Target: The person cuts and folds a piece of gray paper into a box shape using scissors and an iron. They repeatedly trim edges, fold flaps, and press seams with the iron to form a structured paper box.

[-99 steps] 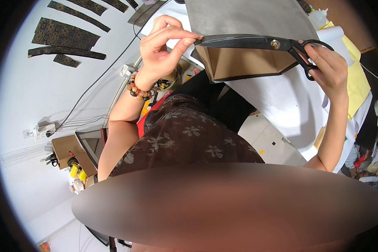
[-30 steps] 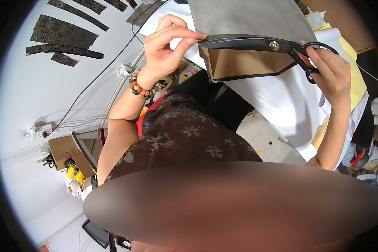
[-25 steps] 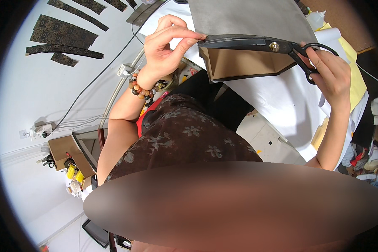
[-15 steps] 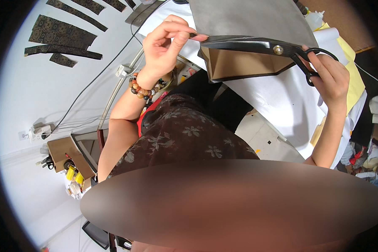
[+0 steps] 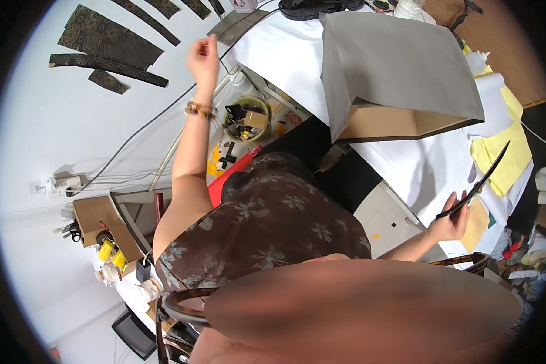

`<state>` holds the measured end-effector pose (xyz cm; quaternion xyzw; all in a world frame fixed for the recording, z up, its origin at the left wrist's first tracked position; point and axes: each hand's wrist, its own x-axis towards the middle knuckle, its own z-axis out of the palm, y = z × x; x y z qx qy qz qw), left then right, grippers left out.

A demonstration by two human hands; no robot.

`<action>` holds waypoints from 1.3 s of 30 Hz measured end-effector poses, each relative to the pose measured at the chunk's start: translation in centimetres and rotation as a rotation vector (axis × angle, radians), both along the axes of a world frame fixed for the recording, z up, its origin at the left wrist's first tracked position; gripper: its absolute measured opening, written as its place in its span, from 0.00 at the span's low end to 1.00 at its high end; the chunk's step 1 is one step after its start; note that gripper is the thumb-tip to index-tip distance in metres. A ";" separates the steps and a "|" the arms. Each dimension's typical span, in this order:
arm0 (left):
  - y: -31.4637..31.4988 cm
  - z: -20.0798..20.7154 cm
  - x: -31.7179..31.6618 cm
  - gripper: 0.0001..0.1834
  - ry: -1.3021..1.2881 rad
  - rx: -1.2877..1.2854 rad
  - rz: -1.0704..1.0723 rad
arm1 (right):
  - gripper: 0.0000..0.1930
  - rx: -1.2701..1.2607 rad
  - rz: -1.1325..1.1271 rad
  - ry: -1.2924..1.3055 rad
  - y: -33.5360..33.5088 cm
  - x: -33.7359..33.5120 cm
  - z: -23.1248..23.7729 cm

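Observation:
A large pair of black scissors (image 5: pixel 490 173) is held in my right hand (image 5: pixel 450 222) over the right side of the table, blades pointing up and away. My left hand (image 5: pixel 203 59) is raised at the upper left, well apart from the box, with its fingers pinched together. Whatever may be between those fingers is too small and blurred to make out. A box (image 5: pixel 400 57) covered in grey sheet material sits on the white-topped table between my hands, its brown inner side facing me. Along the edge of its opening the covering has a dark border.
Below my left forearm stands a round waste bin (image 5: pixel 247 124) full of scraps. Dark patterned pieces (image 5: pixel 106 37) hang on the white wall. Yellow sheets (image 5: pixel 497 161) lie at the table's right, and a black shoe-like object (image 5: pixel 315 7) at the far edge. Cables run along the wall.
My left hand has left the box's edge and moved up and left. My right hand has drawn the scissors away from the box, down toward me, and turned them upright.

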<state>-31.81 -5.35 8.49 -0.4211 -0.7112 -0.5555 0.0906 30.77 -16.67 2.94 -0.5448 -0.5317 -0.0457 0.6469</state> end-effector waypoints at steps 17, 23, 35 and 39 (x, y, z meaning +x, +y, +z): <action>12.2 -8.1 -10.7 0.18 0.771 -0.526 -0.473 | 0.13 -0.103 -0.203 0.261 -7.6 -2.3 -5.8; 6.0 1.6 2.4 0.15 0.850 -0.211 -0.271 | 0.13 -0.055 -0.210 0.499 -4.9 -3.9 -5.5; -1.1 7.5 25.3 0.20 0.483 0.272 -1.588 | 0.14 -0.533 -0.433 0.523 -3.4 -1.7 -8.9; -0.8 7.1 24.9 0.19 0.407 0.194 -1.580 | 0.18 -0.737 -0.591 0.150 -3.6 -0.6 -8.4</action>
